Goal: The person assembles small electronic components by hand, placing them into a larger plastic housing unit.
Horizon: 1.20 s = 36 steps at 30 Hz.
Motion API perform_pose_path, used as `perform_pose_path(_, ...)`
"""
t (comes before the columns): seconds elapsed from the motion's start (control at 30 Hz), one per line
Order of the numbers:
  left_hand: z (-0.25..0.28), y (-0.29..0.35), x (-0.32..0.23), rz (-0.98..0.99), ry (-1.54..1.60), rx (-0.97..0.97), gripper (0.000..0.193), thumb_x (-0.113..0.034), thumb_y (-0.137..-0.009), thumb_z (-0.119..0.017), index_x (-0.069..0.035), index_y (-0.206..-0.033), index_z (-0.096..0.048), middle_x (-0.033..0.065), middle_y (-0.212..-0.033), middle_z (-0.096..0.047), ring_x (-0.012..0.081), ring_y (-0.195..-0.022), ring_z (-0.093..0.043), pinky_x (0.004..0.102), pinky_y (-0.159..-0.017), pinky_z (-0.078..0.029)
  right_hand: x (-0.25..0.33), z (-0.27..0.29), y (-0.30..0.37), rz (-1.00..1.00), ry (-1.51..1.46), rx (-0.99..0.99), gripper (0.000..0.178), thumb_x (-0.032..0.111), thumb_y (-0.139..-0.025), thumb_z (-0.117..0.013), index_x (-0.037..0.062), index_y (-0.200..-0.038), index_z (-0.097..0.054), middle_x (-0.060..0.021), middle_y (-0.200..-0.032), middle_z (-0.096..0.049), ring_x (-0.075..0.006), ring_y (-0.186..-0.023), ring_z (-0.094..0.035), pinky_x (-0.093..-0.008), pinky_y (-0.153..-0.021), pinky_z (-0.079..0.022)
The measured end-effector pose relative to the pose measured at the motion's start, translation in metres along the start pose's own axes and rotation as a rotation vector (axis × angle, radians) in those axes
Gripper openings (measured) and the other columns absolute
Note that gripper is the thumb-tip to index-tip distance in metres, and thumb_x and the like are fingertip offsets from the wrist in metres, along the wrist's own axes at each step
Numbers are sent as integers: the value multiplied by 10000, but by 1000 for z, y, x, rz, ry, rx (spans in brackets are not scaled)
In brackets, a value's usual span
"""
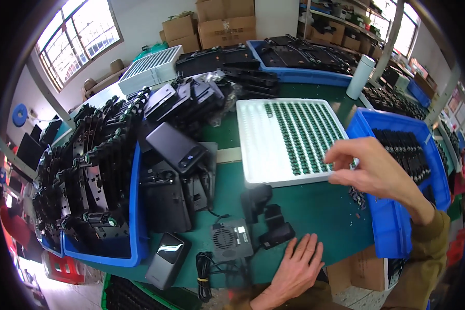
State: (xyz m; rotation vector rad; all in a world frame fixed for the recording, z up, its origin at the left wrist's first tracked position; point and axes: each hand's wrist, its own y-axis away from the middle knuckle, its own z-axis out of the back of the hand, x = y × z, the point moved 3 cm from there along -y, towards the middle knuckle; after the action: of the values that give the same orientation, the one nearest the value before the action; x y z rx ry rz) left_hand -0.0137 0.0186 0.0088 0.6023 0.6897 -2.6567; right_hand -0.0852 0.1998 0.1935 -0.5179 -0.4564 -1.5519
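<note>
My left hand (299,266) lies flat at the near edge of the green mat, its fingers stretched out and empty. Just beyond its fingertips is a black plastic bracket-like part (277,228), with a second, blurred black part (256,201) behind it. Over the right edge of a white tray (261,155), my right hand (372,168) hovers with thumb and forefinger curved but apart. Nothing shows between them. Rows of small green circuit boards (302,137) fill the tray's middle and right; one board (269,110) sits at the far end of a partial row.
Blue bins (137,206) of black parts flank the mat, another blue bin (385,217) at right. A grey fan unit (231,240), a coiled black cable (204,276) and power banks (168,261) lie at left. A white bottle (360,77) stands behind the tray.
</note>
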Motion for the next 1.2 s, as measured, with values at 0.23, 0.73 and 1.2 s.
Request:
perform_pose_path(0.23,15,-5,-1,-13,13,28,474,-261,-870,-683,23,-1235,-581,234,-1345,-517,354,-1242,-504,511,-1045,-382,-57,-26,-159,-21,29,-181,407,231,-736,-735,-25,-1048,-689,-186,-884,-709,-297,-845,-694,-392,-780,-539)
perform_pose_path(0.73,-3,1,3,-74,5,-3,442,-192,-878,-570,28,-1262,-582,270,-1422,-458,398,-1309,-464,554,-929,-450,-274,51,-212,-430,134,-555,344,115,-747,-708,40,-1081,-724,-167,-1029,-733,-300,-997,-701,-380,-893,-537)
perform_pose_path(1.2,6,-3,2,-52,142,127,574,-259,-853,-557,58,-1330,-519,280,-1484,-371,420,-1371,-384,649,-923,-439,-146,-19,-323,105,-141,-481,474,250,-834,-716,50,-1259,-648,-226,-1206,-655,-332,-1110,-632,-397,-974,-483)
